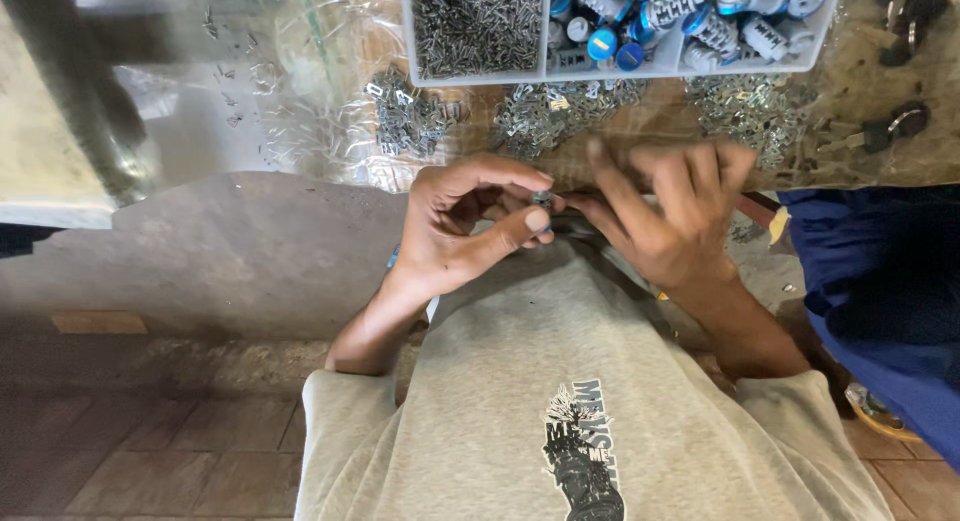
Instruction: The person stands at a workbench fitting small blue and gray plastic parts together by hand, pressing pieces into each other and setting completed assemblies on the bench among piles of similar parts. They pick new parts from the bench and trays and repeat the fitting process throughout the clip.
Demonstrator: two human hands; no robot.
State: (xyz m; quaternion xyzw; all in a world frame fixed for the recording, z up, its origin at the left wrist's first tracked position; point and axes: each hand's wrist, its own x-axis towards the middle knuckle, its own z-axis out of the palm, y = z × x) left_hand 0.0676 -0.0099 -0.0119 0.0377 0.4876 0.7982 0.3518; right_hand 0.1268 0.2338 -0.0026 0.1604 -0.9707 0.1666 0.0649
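Two hands work close together just off the near edge of the table (300, 151) — the left hand (462, 226) curled, its thumb and forefinger pinched on one small metal part (542, 198), the right hand (672, 213) beside it with fingers spread and blurred, so whether it grips anything cannot be told. The part is tiny, grey and shiny, mostly hidden by the fingertips, and its shape is unclear. At the far edge sits one grey tray (480, 78) with two compartments in view: the left one full of thin dark metal pins (475, 23), too many to count, the right one heaped with blue-capped metal cylinders (690, 21), a dozen or more. Between tray and hands lie three loose heaps of little silver pieces (548, 113) on clear plastic sheet. Near the right edge are two or three black-headed keys (885, 131). A blue sleeve (880, 271) of another person crowds the right side; the left side of the table offers more room.
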